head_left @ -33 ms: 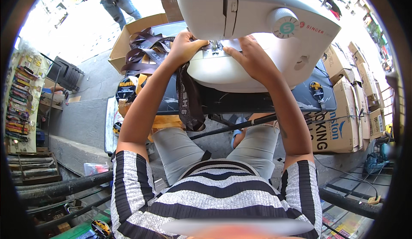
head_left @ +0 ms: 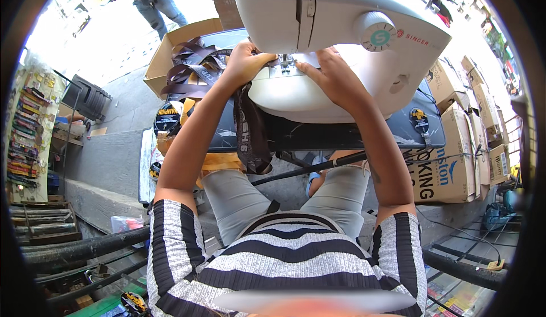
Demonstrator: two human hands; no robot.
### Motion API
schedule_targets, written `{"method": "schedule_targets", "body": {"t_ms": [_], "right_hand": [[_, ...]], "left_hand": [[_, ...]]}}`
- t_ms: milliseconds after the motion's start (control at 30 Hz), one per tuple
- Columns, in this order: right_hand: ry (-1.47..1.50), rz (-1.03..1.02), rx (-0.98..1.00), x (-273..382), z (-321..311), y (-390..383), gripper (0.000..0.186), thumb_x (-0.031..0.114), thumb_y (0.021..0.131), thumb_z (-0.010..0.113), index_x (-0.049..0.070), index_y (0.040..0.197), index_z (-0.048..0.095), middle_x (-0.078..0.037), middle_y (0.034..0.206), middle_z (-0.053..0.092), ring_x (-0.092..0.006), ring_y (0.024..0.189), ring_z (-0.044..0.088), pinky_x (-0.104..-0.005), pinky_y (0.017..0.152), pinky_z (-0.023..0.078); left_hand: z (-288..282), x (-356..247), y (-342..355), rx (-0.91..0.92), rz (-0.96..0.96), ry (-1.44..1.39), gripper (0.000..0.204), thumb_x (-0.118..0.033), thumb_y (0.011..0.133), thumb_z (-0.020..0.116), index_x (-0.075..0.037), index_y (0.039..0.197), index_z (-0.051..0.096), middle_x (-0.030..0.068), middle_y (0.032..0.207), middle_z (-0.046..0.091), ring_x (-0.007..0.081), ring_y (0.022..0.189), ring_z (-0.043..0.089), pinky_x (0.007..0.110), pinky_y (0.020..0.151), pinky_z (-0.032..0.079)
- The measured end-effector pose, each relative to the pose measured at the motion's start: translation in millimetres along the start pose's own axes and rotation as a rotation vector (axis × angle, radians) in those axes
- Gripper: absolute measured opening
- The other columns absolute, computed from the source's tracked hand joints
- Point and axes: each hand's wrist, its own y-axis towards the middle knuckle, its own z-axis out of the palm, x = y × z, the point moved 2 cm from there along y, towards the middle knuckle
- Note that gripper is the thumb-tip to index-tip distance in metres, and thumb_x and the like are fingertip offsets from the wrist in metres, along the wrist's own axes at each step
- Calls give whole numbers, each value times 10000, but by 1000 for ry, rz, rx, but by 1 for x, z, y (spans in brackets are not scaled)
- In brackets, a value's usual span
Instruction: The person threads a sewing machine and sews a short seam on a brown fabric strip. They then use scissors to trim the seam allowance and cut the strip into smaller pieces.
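Observation:
A white sewing machine point(head_left: 341, 18) stands on the dark marbled table, its needle and presser foot point(head_left: 286, 61) between my hands. On the needle's left, my left hand point(head_left: 245, 65) is closed on a dark brown printed ribbon point(head_left: 250, 132), thumb reaching to the metal plate; the ribbon's tail hangs over the table's front edge. To the right of the needle, my right hand point(head_left: 336, 75) rests by the machine bed point(head_left: 298, 92), thumb stretched toward the presser foot and apart from the index finger. Its other fingertips are hidden behind the machine head.
More brown ribbons point(head_left: 193, 69) lie heaped by an open cardboard box point(head_left: 156, 66) at the left. A ribbon with a round black-and-yellow badge point(head_left: 420, 119) lies on the table's right end. Cardboard cartons point(head_left: 443, 175) stack up at the right. A person point(head_left: 156, 4) stands at the far left.

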Motion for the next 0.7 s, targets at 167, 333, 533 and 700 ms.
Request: {"method": "schedule_targets", "body": {"t_ms": [167, 333, 533, 700], "right_hand": [[-13, 17, 28, -2, 0, 3, 422, 285, 923, 589, -34, 1192, 533, -228, 1176, 592, -361, 1190, 513, -411, 1018, 388], [-43, 165, 150, -6, 2, 11, 415, 302, 945, 550, -61, 1142, 589, -249, 1155, 602, -371, 1165, 528, -418, 1005, 396], [44, 91, 246, 0, -1, 23, 326, 220, 939, 517, -46, 1083, 638, -282, 1126, 612, -410, 1086, 570, -434, 959, 419], [206, 146, 143, -10, 5, 26, 293, 128, 913, 579, -53, 1142, 604, -219, 1128, 638, -316, 1063, 593, -368, 947, 427]], "left_hand": [[1, 3, 2, -16, 34, -40, 266, -223, 781, 700, 20, 884, 730, 76, 772, 710, 95, 672, 618, 252, 623, 480], [0, 13, 10, -23, 76, -54, 247, -214, 793, 710, 25, 855, 722, 76, 760, 706, 93, 672, 622, 246, 603, 481], [1, 28, 19, -61, 63, -187, 268, -231, 811, 714, 37, 801, 712, 44, 686, 672, 68, 605, 574, 235, 544, 457], [5, 32, 16, -96, -28, -481, 227, -199, 826, 695, 20, 770, 698, 9, 675, 642, 46, 601, 528, 218, 533, 424]]}}
